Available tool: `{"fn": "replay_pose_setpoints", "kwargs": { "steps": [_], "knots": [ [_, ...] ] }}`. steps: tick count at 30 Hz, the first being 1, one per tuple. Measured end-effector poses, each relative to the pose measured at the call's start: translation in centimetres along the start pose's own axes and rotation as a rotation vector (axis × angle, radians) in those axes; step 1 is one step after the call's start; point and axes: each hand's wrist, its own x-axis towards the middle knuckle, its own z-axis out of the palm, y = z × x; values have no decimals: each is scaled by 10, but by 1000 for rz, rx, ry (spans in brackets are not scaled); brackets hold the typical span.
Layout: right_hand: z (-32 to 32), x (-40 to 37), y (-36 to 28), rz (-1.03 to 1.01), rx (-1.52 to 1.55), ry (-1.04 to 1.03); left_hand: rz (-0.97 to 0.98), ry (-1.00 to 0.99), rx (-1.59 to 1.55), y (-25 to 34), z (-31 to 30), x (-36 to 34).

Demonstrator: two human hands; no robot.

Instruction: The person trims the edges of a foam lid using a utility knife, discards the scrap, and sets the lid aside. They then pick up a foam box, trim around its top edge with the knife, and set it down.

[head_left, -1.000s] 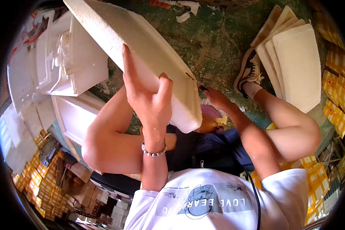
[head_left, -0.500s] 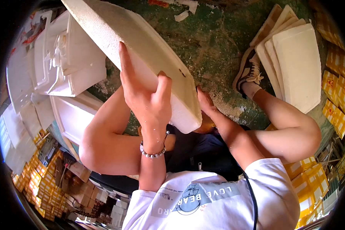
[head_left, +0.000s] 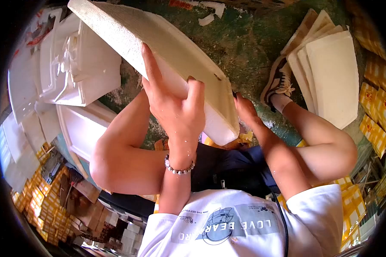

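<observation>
The left hand (head_left: 180, 115) has a tight grip on the big foam slab (head_left: 158, 38), fingers on top and thumb on its thick side, and holds it up tilted over the knees, not down on the floor (head_left: 244, 43). The right hand (head_left: 248, 113) is at the slab's near right corner with something small and dark by its fingertips, but I cannot tell if its grip is closed. Right of the slab lies a pile of flat foam sheets (head_left: 334, 77) and left of it sit white foam boxes (head_left: 85, 64) — so I think some pieces are done and this one is only mid-way.
</observation>
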Motion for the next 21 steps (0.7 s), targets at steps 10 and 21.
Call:
{"fn": "replay_pose_setpoints", "kwargs": {
  "steps": [10, 21],
  "knots": [
    [59, 22, 12, 181, 281, 22, -69, -83, -100, 17, 5, 0],
    [46, 37, 13, 206, 234, -82, 87, -31, 25, 1, 5, 2]
  ]
}}
